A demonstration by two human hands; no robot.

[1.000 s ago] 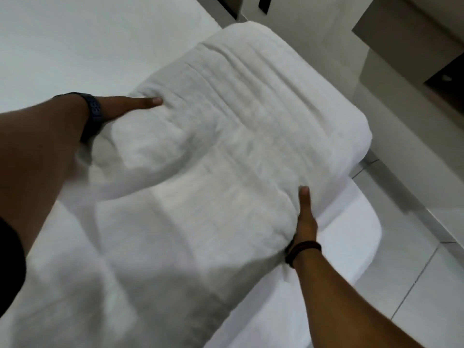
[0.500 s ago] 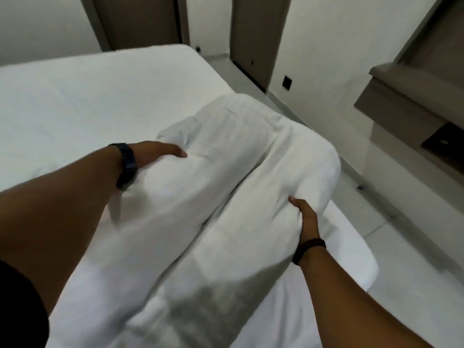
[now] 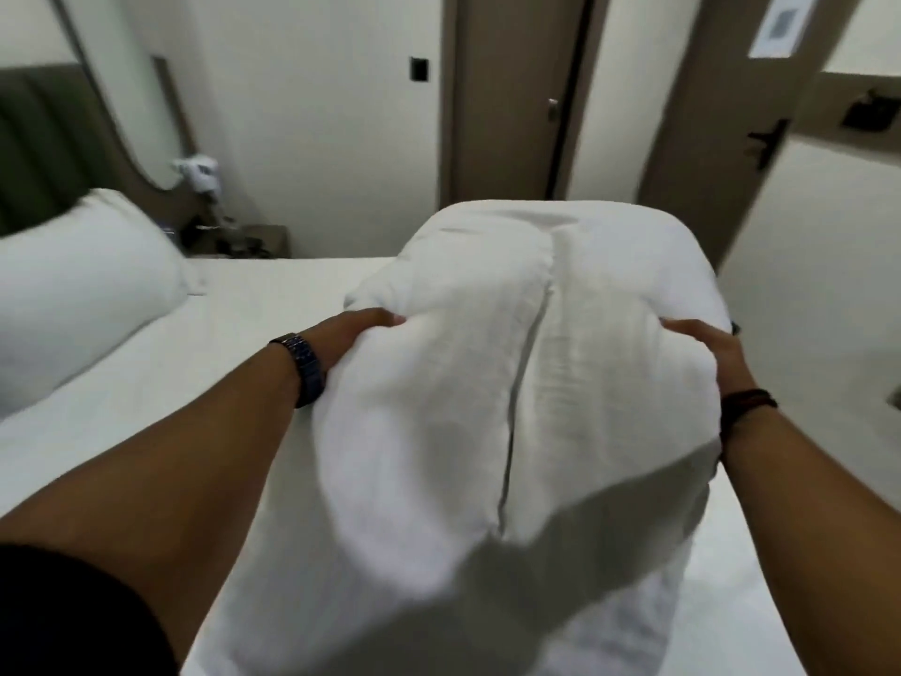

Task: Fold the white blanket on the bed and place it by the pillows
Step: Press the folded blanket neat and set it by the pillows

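The white blanket (image 3: 512,363) is a thick folded bundle held up in front of me, bulging with a crease down its middle. My left hand (image 3: 358,329) grips its left side, fingers sunk into the fabric. Its right side is gripped by my right hand (image 3: 707,348). The bundle's lower end hangs down to the white bed (image 3: 205,363). A white pillow (image 3: 83,290) lies at the far left against the dark headboard (image 3: 34,139), well apart from the blanket.
Behind the bed stand a wall, two brown doors (image 3: 507,95) and a bedside table (image 3: 234,241) with small cluttered items. The bed's right edge runs along the floor (image 3: 804,295) at the right.
The blanket has been lifted off the bed and swung left toward the headboard side. My view has turned with it, so the pillow and headboard have come into sight.
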